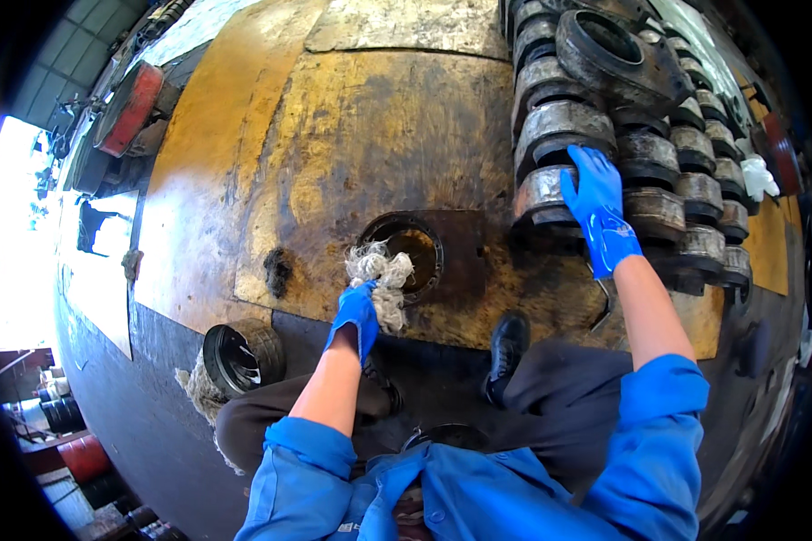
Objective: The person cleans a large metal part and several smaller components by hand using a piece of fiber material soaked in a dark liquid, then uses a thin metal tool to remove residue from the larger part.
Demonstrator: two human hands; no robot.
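Observation:
My left hand [356, 316], in a blue rubber glove, is closed on a wad of whitish cotton waste yarn [379, 270]. The wad hangs over the left rim of a dark, oily metal part [462, 257] with a round bore, lying flat on the stained board. Over to the right, my gloved right hand [602, 203] rests against a rounded metal part [549, 191] in a row of similar parts. Its fingers are stretched out, with the thumb apart; the underside of the hand is hidden.
Several rows of heavy metal parts [651, 162] fill the right side, with a loose ring-ended part [602, 41] on top. A bent metal rod [602, 305] lies near my right foot. A dark fibre clump [277, 270] and a tipped can [244, 358] are at left.

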